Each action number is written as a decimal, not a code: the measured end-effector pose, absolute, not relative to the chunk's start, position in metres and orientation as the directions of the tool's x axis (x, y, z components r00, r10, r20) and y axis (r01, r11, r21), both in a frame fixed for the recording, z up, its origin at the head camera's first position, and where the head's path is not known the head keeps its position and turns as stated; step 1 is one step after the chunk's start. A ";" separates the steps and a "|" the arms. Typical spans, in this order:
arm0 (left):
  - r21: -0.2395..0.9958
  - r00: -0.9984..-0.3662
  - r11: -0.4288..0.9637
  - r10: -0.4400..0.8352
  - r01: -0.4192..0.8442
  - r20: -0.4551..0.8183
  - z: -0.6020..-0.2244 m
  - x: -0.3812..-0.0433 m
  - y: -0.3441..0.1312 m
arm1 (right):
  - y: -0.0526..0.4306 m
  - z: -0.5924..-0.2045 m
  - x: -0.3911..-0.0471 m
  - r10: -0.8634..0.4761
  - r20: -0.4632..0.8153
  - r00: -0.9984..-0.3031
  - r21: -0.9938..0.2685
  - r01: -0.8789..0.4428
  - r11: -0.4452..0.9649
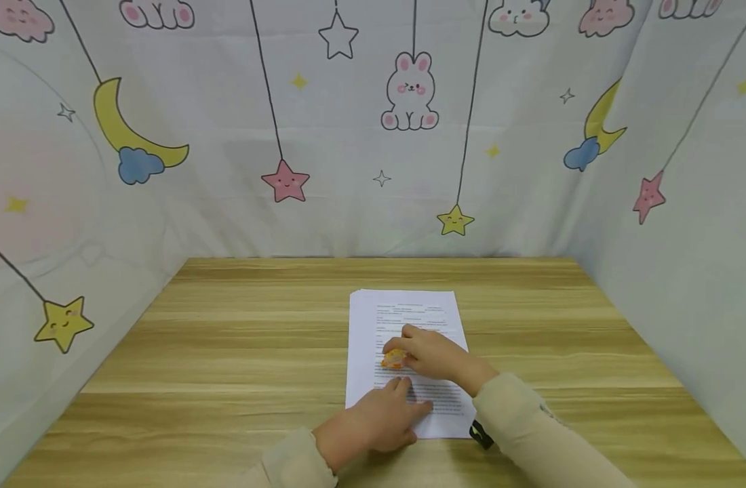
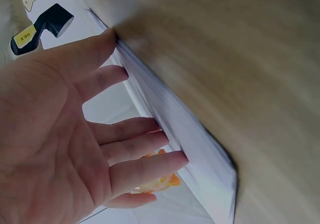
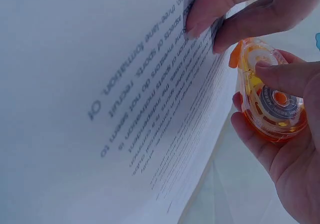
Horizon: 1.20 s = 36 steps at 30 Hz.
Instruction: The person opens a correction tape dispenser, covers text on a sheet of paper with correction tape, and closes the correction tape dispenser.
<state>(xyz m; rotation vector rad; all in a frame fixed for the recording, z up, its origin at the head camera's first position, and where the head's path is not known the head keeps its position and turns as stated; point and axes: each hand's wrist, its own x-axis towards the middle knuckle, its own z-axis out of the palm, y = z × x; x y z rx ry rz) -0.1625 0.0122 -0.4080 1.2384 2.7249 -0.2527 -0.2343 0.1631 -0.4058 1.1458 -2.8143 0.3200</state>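
Observation:
A stack of printed paper sheets lies on the wooden table. Over its middle, my right hand grips an orange, see-through correction tape. The right wrist view shows the thumb on one side of the correction tape and fingers on the other, its orange tip close to the printed lines. My left hand rests on the lower part of the page with its fingers spread. In the left wrist view, the fingertips of that hand touch the sheets, and the correction tape is partly hidden behind them.
Wooden table top surrounds the paper on every side. White cloth printed with stars, moons and rabbits hangs behind the table and along both sides. A black wrist device shows beside the right sleeve, near the paper's lower right corner.

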 end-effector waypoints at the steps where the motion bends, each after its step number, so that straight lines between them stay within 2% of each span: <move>1: -0.101 -0.649 0.643 0.738 0.760 -0.187 -0.408 -0.162 0.012 | 0.161 -0.407 -0.235 -0.689 0.159 -0.707 -0.158 -0.707 0.689; 10: -0.108 -0.654 0.646 0.737 0.756 -0.169 -0.410 -0.160 0.011 | 0.146 -0.410 -0.234 -0.746 0.200 -0.635 -0.090 -0.770 0.631; 19: -0.105 -0.659 0.653 0.723 0.750 -0.206 -0.409 -0.161 0.011 | 0.140 -0.411 -0.235 -0.807 0.170 -0.566 0.051 -0.812 0.581; 28: -0.068 -0.697 0.708 0.667 0.703 -0.263 -0.411 -0.158 0.012 | 0.144 -0.408 -0.237 -0.814 0.133 -0.566 0.057 -0.815 0.576; 36: -0.100 -0.714 0.719 0.646 0.688 -0.271 -0.412 -0.155 0.014 | 0.152 -0.407 -0.235 -0.790 0.082 -0.608 0.048 -0.789 0.612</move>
